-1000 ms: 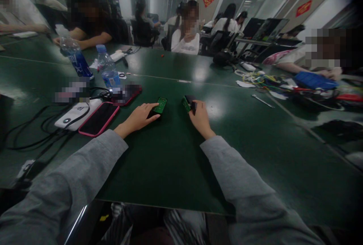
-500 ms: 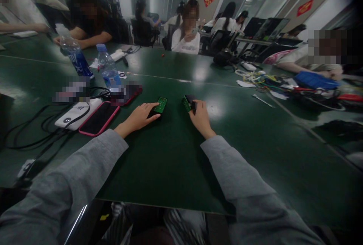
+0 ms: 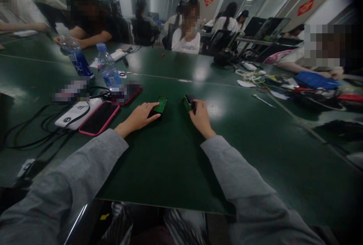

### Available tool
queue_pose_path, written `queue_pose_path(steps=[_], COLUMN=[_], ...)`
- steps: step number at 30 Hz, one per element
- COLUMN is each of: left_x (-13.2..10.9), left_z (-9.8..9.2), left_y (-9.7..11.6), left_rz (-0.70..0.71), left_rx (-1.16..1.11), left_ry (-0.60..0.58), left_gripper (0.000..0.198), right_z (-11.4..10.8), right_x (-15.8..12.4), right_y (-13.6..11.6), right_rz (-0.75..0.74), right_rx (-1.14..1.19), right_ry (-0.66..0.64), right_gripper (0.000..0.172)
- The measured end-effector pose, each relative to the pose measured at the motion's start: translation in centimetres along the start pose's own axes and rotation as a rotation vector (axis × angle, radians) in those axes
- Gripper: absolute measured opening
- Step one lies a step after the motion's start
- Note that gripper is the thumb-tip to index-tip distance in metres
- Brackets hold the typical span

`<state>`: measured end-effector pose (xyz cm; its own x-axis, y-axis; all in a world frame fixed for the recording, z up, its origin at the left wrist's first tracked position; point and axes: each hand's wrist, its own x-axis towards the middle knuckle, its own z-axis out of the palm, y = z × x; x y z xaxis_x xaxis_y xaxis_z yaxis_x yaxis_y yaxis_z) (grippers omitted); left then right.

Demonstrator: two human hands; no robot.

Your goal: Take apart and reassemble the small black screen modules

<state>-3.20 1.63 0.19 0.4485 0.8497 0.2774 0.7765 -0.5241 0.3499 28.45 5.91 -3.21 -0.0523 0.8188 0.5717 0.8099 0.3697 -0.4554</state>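
Observation:
My left hand (image 3: pixel 141 117) has its index finger and thumb at the left and lower edges of a small green circuit board (image 3: pixel 161 104). The board's face, dotted with small parts, points up. To the right of it, my right hand (image 3: pixel 201 117) grips a second green circuit board (image 3: pixel 186 104) that has a dark block on it. This one is tilted, its green side toward the left. A short gap of dark green tabletop (image 3: pixel 170 154) separates the two boards. Some fingers of the right hand are hidden behind it.
Left of my hands lie a pink-edged phone (image 3: pixel 100 118), a white power bank (image 3: pixel 78 113) and black cables. Two plastic bottles (image 3: pixel 109 69) stand behind them. At right are tangled wires (image 3: pixel 259 78), a blue item (image 3: pixel 316 80) and a slim tool (image 3: pixel 263 101). Several people sit around.

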Motion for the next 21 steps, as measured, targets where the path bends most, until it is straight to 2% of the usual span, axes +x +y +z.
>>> queue_pose_path(steps=[21], left_x=[0.03], left_z=[-0.07], left_y=[-0.09], left_rz=[-0.002], left_rx=[-0.004], left_ry=[-0.007], left_gripper=[0.066], right_z=[-0.29], right_x=[-0.03], right_y=[-0.31], right_rz=[0.013], right_rx=[0.007], right_ry=[-0.025], right_gripper=[0.045])
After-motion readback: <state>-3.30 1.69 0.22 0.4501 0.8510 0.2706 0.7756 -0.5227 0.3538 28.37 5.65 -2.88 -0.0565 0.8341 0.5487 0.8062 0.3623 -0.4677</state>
